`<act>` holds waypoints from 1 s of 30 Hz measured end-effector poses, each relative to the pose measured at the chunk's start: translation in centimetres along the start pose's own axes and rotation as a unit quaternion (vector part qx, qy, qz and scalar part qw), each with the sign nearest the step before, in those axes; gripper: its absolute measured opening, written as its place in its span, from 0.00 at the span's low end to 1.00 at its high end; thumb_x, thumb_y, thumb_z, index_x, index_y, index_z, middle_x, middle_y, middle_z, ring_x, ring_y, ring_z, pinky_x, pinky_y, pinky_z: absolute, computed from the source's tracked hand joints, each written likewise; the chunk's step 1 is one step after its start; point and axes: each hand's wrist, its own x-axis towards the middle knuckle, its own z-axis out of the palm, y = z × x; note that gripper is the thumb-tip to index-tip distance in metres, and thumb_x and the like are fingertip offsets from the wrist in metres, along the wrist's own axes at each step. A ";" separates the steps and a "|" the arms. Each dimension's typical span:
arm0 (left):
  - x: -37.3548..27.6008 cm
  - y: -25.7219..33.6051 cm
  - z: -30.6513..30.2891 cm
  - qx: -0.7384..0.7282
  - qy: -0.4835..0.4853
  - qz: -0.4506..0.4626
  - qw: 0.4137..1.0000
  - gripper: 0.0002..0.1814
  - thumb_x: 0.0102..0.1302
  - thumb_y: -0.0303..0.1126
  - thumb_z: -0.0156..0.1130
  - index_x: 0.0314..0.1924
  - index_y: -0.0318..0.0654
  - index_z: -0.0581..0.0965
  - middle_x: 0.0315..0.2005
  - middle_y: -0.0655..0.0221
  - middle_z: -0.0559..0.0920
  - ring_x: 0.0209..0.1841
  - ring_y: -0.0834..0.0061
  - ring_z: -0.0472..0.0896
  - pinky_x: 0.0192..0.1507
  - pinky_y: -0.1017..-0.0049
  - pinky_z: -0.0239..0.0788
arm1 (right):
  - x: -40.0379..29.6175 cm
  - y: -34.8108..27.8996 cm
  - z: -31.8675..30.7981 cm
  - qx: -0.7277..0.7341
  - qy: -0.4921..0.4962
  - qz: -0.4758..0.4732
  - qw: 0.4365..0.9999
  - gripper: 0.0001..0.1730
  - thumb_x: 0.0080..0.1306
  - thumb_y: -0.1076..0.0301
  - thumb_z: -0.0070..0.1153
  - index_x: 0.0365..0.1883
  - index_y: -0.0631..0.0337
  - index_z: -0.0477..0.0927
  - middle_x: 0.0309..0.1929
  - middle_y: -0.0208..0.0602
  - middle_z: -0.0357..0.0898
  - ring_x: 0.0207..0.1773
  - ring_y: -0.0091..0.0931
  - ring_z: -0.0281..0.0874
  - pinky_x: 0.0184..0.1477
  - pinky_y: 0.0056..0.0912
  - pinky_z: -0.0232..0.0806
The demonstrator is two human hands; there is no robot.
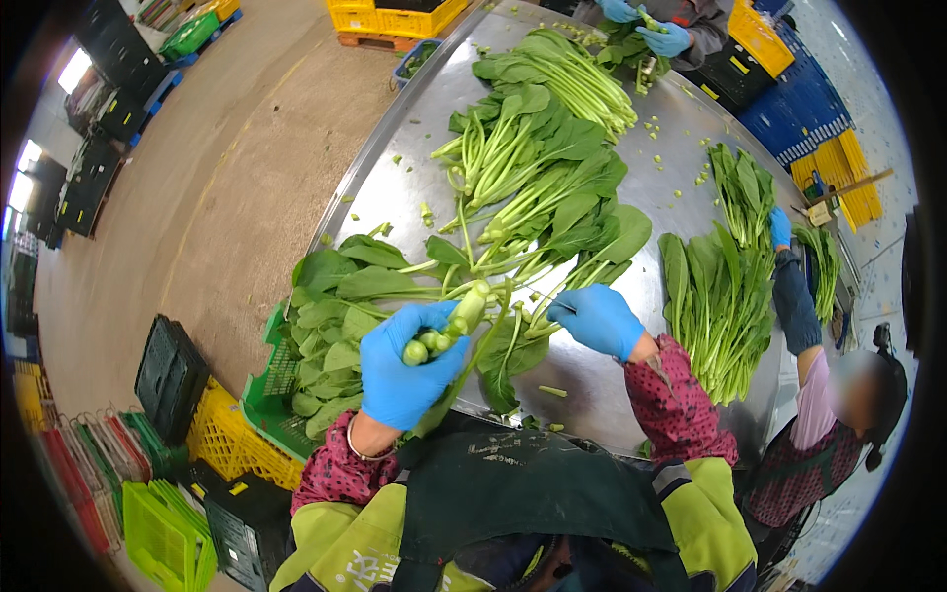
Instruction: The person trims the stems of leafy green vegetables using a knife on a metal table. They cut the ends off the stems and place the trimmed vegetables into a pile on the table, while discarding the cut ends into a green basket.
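My left hand [411, 366], in a blue glove, is closed around several leafy-green stalks [470, 307], their pale cut ends pointing up and towards me. To its right my right hand [601, 320], also gloved in blue, grips a small knife [556, 302]; only its thin blade shows, and the handle is hidden in the fist. The blade points left towards the stalks. Beyond both hands, loose leafy greens [547, 185] lie heaped on a steel table [414, 159]. More leaves [325, 370] fill a green plastic crate [259, 399] left of my left hand.
Another person's gloved hands [666, 38] hold greens at the far end. At the right, a second person's gloved hand [780, 228] touches a bundle [743, 185], beside a larger row of greens [718, 311]. Yellow crates [237, 436] and black crates [244, 525] stand at lower left.
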 end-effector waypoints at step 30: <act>-0.6 -3.0 -7.7 -0.144 0.029 -0.198 0.969 0.27 0.48 0.16 0.69 0.53 0.29 0.79 0.41 0.68 0.84 0.41 0.78 0.80 0.48 0.78 0.71 | -1.1 4.8 5.6 -0.100 0.045 -0.010 0.994 0.22 0.60 0.67 0.54 0.55 0.46 0.77 0.24 0.39 0.81 0.26 0.40 0.82 0.29 0.44 0.72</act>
